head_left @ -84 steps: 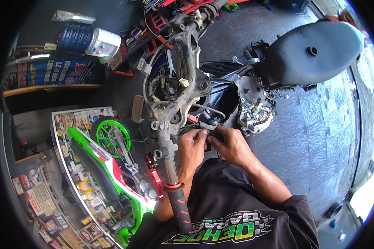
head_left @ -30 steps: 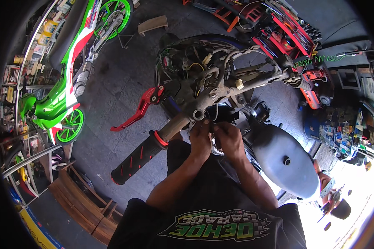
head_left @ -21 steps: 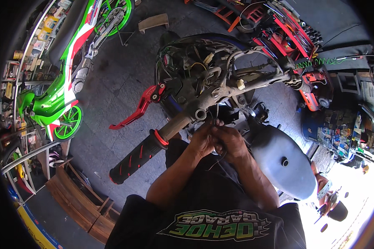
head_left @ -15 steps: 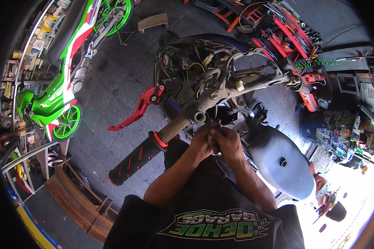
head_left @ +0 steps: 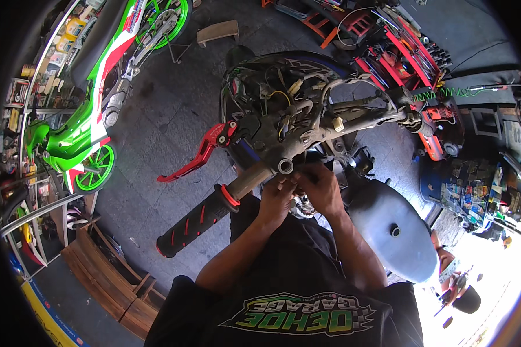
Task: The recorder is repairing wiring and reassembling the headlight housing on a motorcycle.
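Observation:
My left hand (head_left: 276, 199) and my right hand (head_left: 324, 189) are close together just on my side of a bare motorcycle handlebar (head_left: 307, 141). Both have their fingers bent and pinched; whatever is between the fingertips is hidden by them and the bar. The right fingers reach in under the bar, higher than the left ones. Below the hands, between my wrists, shows a shiny metal part (head_left: 303, 208). Left of them a black grip with red marks (head_left: 197, 225) sits on the bar end, with a red lever (head_left: 202, 153) beyond it.
A grey fuel tank (head_left: 391, 228) lies to the right of my arm. Loose wiring (head_left: 283, 95) hangs around the front of the motorcycle. A green motorcycle (head_left: 75, 141) stands at left, a red tool chest (head_left: 405, 63) at far right, and a wooden bench (head_left: 107, 272) at lower left.
My hands have drawn slightly apart, the right one reaching further up under the handlebar. The metal part between my wrists now shows more. The whole view has shifted a little.

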Available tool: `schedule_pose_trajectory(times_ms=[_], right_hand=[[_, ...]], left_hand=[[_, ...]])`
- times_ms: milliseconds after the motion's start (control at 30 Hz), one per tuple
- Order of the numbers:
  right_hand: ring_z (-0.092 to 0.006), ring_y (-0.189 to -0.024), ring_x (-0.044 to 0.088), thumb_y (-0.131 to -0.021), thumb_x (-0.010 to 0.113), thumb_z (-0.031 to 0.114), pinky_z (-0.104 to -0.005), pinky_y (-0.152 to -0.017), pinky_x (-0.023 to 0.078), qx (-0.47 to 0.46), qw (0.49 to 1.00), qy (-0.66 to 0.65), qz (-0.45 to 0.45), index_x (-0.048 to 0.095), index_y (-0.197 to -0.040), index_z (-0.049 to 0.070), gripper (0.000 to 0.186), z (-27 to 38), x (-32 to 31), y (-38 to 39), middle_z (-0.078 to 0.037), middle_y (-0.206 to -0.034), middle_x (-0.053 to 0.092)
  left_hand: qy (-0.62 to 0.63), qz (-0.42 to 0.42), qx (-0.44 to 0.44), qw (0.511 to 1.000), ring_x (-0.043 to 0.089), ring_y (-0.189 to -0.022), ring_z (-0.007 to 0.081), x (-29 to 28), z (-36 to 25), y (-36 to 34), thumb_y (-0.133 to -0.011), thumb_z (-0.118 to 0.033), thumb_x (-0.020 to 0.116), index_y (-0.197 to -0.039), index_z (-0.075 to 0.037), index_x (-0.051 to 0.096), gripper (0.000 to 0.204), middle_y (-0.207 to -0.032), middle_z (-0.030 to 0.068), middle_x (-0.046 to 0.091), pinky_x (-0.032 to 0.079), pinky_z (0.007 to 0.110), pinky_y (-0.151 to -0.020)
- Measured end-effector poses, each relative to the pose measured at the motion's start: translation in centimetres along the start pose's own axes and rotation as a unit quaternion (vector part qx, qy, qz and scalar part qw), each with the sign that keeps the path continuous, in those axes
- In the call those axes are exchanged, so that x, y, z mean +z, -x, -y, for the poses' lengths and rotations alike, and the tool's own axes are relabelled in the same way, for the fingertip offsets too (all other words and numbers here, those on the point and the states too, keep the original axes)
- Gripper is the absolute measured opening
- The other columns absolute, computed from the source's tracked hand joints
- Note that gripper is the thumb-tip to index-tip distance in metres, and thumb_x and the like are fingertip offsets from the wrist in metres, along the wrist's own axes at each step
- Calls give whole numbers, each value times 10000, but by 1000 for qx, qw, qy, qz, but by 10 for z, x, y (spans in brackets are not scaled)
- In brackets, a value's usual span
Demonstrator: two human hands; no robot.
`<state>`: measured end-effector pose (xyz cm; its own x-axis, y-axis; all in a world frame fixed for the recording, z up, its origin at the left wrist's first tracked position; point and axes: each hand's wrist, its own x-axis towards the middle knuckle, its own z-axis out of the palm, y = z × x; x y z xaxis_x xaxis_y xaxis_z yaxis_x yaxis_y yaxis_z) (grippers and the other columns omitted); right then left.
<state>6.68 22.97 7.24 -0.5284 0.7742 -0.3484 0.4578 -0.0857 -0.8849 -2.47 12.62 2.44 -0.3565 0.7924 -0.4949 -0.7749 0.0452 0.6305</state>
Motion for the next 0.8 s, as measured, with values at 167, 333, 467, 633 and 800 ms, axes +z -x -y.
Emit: schedule_pose_trajectory(times_ms=[167, 333, 467, 633, 800], right_hand=[[-304, -807, 670, -814, 737, 149, -399, -680, 539, -100, 978, 171, -60, 717, -921, 39, 154, 4, 10, 10, -128, -869, 639], [-340, -738, 630, -786, 741, 100, -437, -660, 516, -237, 928, 258, -124, 701, -860, 61, 92, 11, 26, 28, -129, -795, 602], [-296, -742, 652, -808, 731, 94, -392, -661, 524, -281, 938, 202, 5, 706, -910, 51, 113, 15, 21, 37, -122, -822, 645], [-162, -763, 663, -926, 588, 138, -319, -693, 523, -1, 999, 29, -29, 695, -1069, -17, 237, 8, -5, 8, -169, -877, 721], [-126, -761, 601, -911, 549, 147, -305, -719, 495, 41, 990, -56, 125, 673, -1192, -7, 343, -18, -8, -15, -122, -862, 694]], left_hand=[[-400, -69, 72, 911, 690, -782, 229, -4, -1, 3, -962, -173, 622, -1074, 3, 625, 209, -934, 139, 693, 532, 359, -697], [-422, -57, 228, 875, 688, -742, 259, -3, 9, 6, -915, -103, 641, -1051, -5, 594, 174, -842, 159, 680, 525, 373, -668], [-277, -97, 168, 941, 624, -654, 173, -8, 21, 3, -920, -104, 653, -1023, -3, 594, 156, -717, 75, 629, 502, 336, -618], [-206, -136, 113, 962, 510, -596, 74, 11, 12, 6, -981, -208, 597, -938, -17, 605, 195, -684, 12, 560, 410, 265, -531], [20, -151, -57, 987, 423, -521, 46, 13, -1, 4, -1011, -344, 539, -830, -86, 580, 318, -624, -18, 494, 299, 232, -441]])
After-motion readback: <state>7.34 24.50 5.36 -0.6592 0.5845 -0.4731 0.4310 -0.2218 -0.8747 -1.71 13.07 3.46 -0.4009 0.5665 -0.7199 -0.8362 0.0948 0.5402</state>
